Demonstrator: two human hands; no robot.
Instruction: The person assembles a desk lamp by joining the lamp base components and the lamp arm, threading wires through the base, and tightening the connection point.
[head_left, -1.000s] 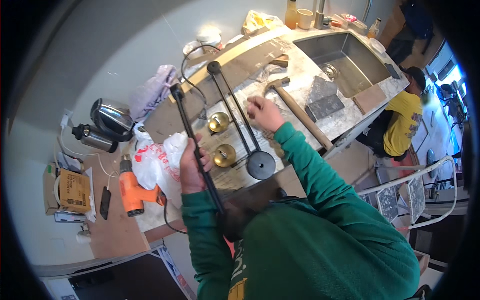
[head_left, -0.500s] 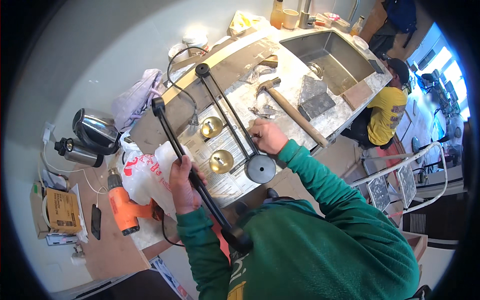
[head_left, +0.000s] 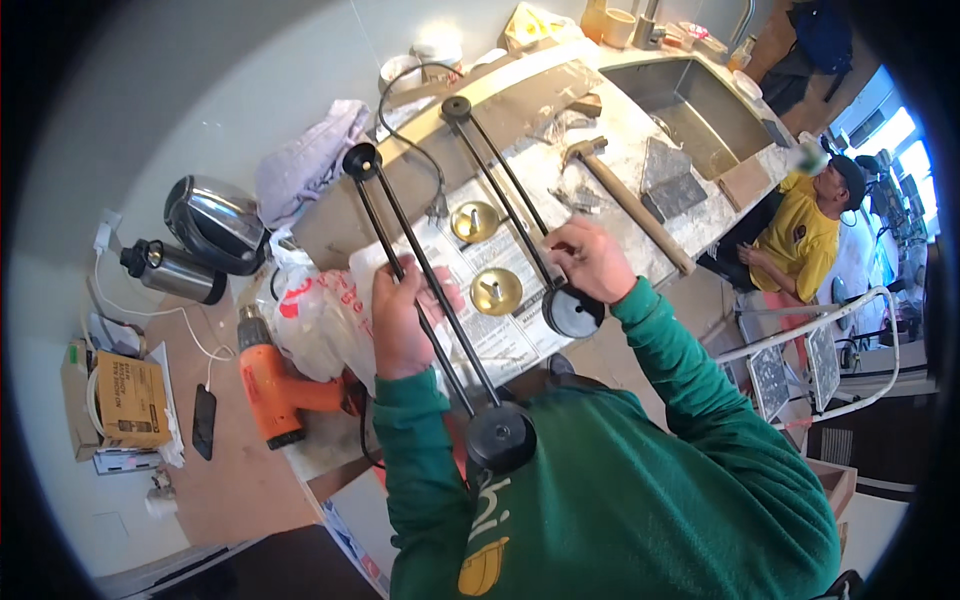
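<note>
Lettering [head_left: 140, 392] marks the brown box [head_left: 115, 370], newspaper [head_left: 520, 342], sweatshirt [head_left: 640, 490] and white bag [head_left: 325, 335] (in red).

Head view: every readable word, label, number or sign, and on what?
Wording not copied out; locations only:
Orange-brown box: dark capitals, partly legible.
White plastic bag: red lettering, broken by creases.
Newspaper: headings partly legible; body print too small.
Green sweater: pale letters, partly visible.
Yellow shirt: chest mark, too small.
Black frame in the left hand: none seen.
</note>
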